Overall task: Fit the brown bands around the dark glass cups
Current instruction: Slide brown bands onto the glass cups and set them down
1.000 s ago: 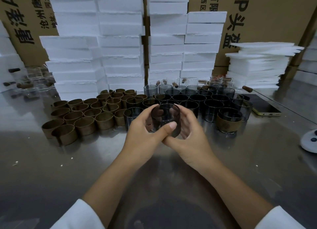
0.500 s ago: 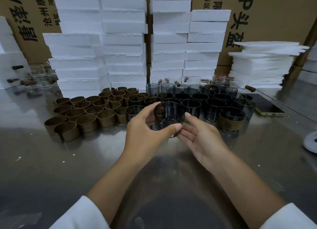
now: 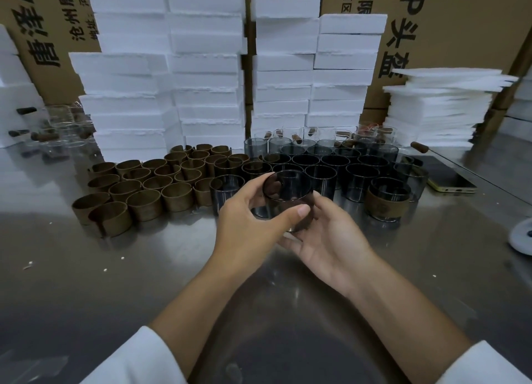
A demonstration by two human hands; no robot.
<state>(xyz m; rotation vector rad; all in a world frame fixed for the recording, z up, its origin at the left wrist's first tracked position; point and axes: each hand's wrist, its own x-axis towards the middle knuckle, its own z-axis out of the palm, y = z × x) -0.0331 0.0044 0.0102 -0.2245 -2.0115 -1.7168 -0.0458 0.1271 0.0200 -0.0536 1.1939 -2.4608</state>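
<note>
While aloft, dark glass cup [image 3: 288, 195] in left hand [image 3: 244, 228] fingers' pinch; right hand [image 3: 334, 239] palm-up beneath, fingers spread.

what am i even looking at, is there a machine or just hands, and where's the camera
No machine: these are a person's two bare hands, filmed by one head-worn camera looking forward and down. The left hand holds a dark smoky glass cup with no band; the right hand lies open at its base. On the shiny steel table stand brown open-ended bands at left, more dark glass cups behind, and one cup already wearing a brown band. White foam blocks are stacked at the back.
</note>
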